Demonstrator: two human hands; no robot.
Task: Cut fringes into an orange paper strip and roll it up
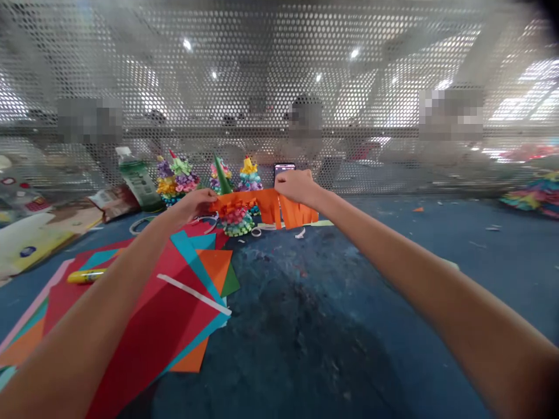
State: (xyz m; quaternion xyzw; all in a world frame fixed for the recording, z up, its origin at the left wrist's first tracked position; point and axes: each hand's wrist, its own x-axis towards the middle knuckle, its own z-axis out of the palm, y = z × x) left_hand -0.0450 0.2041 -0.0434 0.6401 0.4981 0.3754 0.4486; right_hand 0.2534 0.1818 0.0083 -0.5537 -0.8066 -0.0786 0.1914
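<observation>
Both hands hold a strip of orange fringed paper (271, 206) stretched between them above the table. My left hand (196, 205) pinches its curled left end, and my right hand (297, 186) grips the top edge further right. Just behind the strip stands a multicoloured paper cone tree (233, 218), partly hidden by it. A stack of coloured paper sheets (161, 302) lies below my left forearm, with a white paper strip (194, 294) across it and a yellow glue stick (85, 276) at its left.
Several more paper trees (248, 174) and a green cone (222, 177) stand at the back near a phone (283, 171) and a water bottle (137, 177). Paper scraps dot the blue table (314, 326). Behind a perforated metal screen (279, 70), several people sit.
</observation>
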